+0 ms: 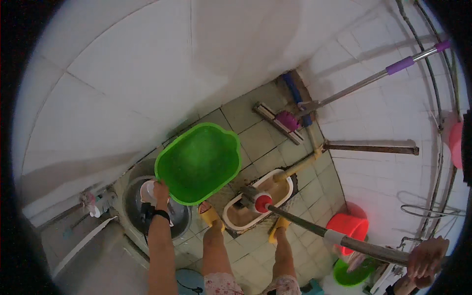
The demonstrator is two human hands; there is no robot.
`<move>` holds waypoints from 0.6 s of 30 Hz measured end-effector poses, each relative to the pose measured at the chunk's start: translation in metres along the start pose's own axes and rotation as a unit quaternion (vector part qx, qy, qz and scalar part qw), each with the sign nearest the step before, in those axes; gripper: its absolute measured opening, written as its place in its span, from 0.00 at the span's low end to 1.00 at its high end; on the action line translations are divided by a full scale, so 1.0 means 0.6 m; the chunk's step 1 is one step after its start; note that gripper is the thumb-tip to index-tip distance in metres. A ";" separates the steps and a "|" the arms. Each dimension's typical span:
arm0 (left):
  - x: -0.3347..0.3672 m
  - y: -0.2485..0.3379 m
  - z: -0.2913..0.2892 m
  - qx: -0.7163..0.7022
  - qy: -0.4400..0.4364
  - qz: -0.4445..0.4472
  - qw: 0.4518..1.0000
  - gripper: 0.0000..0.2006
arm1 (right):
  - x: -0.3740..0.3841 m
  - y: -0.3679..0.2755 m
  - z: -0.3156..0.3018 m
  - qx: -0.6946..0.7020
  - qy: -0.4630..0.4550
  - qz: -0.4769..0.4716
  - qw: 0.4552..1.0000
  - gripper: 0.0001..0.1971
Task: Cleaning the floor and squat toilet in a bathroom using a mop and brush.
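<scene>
My left hand (pixel 160 191) is closed on the rim of a small white scoop (pixel 147 191), held over a round grey basin (pixel 182 222) at the left. It is close beside the rim of a large green tub (pixel 160 173). My right hand (pixel 427 263), at the lower right, is wrapped round the long handle of a mop (pixel 305 224). The mop slants down to the left. Its red collar and pale head rest over the white-rimmed squat toilet (pixel 227 220) in the floor, hiding part of the bowl.
A squeegee-style sponge mop (pixel 278 121) with a purple-gripped pole leans on the right wall. A pipe (pixel 300 164) runs from the toilet to that wall. A red bucket (pixel 350 229) and a small green basin (pixel 351 275) stand at lower right. Taps (pixel 97 204) jut out at left.
</scene>
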State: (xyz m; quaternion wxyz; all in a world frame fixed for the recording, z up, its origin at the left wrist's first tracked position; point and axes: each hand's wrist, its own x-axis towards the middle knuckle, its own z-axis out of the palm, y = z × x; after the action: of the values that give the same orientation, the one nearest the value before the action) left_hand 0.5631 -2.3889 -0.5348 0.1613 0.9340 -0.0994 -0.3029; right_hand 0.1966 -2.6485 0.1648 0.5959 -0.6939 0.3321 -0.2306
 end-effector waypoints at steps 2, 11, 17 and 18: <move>-0.004 0.000 -0.037 -0.032 -0.010 -0.006 0.999 0.25 | -0.012 -0.004 0.000 0.029 0.022 -0.020 0.999 0.07; -0.330 0.367 -0.261 -0.119 -0.098 0.298 0.942 0.28 | -0.059 -0.038 -0.018 0.128 -0.042 -0.064 0.989 0.03; -0.686 0.576 -0.504 -0.146 -0.257 0.539 0.789 0.32 | 0.012 -0.117 0.028 0.175 -0.072 -0.039 0.981 0.14; -0.713 0.590 -0.522 -0.145 -0.250 0.533 0.795 0.32 | 0.022 -0.133 0.042 0.162 -0.099 -0.031 0.981 0.15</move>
State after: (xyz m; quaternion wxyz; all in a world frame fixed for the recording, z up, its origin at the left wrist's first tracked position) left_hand 0.3784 -2.5205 0.0610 0.4001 0.5907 -0.5734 -0.4028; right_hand 0.2384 -2.6359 0.2373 0.7227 -0.6176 0.2087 -0.2298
